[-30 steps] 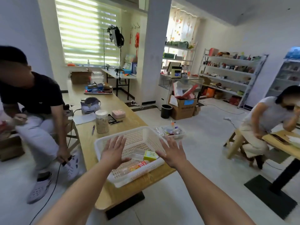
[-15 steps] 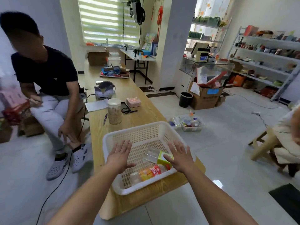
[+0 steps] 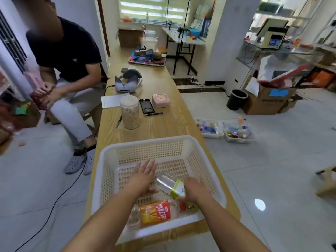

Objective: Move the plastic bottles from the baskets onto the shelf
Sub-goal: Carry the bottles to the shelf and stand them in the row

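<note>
Wooden table (image 3: 163,124) is carrying the white perforated basket (image 3: 145,142), and both hands are now reaching down inside it rather than hovering spread-fingered above the rim as a moment ago. The left hand (image 3: 143,177) is coming in with fingers straight and close together, gripping nothing. The right hand (image 3: 195,190) is touching the green label of the clear bottle (image 3: 169,183); its fingers are blurred, so whether they are curling I cannot tell. Both that bottle and the orange-labelled bottle (image 3: 156,212) are lying on the basket floor, so the first pick-up is probably just beginning.
</note>
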